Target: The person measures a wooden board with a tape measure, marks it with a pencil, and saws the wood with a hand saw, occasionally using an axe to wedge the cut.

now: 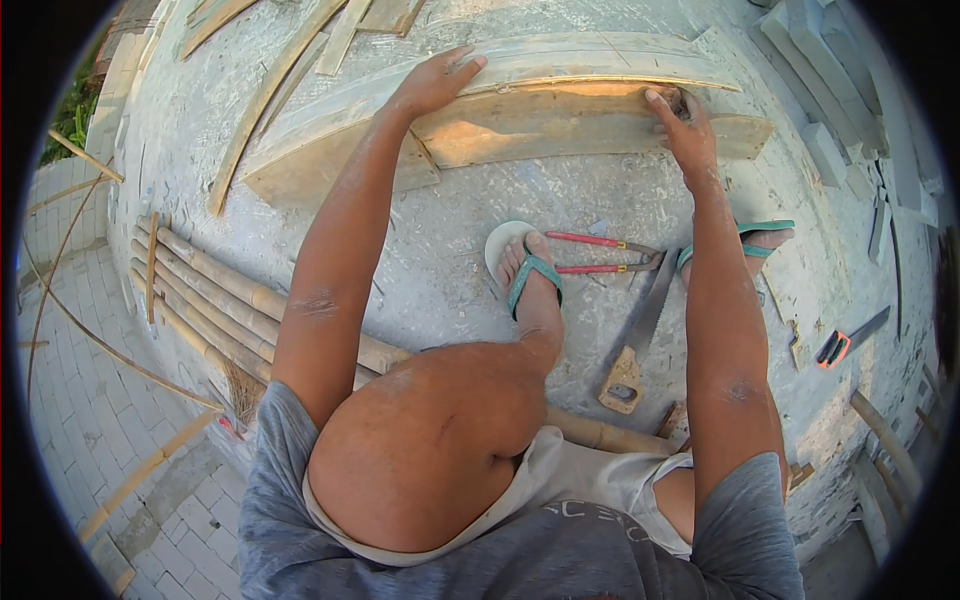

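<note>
A long wooden trough-like form (560, 128), made of joined planks, lies across the concrete in front of me. My left hand (436, 82) rests on its top near the left part, fingers stretched out and apart. Toward the right end, my right hand (688, 132) has its fingers bent around the upper edge of the front plank, beside a dark gap. Between my sandalled feet lie a pair of cutters with red handles (590, 240) and a handsaw (645, 325) with a wooden grip, both apart from my hands.
Several bamboo poles (215, 290) lie at the left, reaching under my leg. Loose wood strips (270, 95) are at the far left. Grey blocks (825, 60) are stacked at the far right. A smaller saw with an orange-black handle (832, 350) lies at the right.
</note>
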`<state>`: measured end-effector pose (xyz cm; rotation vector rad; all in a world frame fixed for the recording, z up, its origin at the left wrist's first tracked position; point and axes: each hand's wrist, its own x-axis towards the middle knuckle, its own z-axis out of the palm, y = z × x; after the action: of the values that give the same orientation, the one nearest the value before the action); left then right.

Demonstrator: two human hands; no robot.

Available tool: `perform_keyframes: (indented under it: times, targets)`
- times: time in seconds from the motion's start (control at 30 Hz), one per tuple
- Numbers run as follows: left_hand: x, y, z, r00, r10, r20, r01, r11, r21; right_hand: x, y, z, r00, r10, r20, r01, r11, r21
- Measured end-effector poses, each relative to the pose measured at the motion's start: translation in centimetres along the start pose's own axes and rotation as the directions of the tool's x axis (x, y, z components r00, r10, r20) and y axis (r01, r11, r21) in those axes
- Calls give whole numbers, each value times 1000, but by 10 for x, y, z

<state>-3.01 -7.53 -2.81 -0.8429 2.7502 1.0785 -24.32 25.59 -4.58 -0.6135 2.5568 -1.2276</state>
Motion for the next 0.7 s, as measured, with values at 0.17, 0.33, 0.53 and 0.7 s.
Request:
perform_keyframes:
  times: [0.17,0.33,0.53,0.7]
  targets:
    - [-5,5,19,985,152,78,-167,947,275,5,18,-6,988,134,71,-138,989,52]
    - [-47,15,35,980,197,-5,-175,877,447,-35,38,0,994,103,-32,-99,988,119]
    - [-106,46,48,937,325,-128,-189,780,597,-70,44,-24,994,106,21,-108,982,153]
    - [-142,62,61,898,364,-245,-139,766,627,-104,46,-29,994,106,19,-108,962,250]
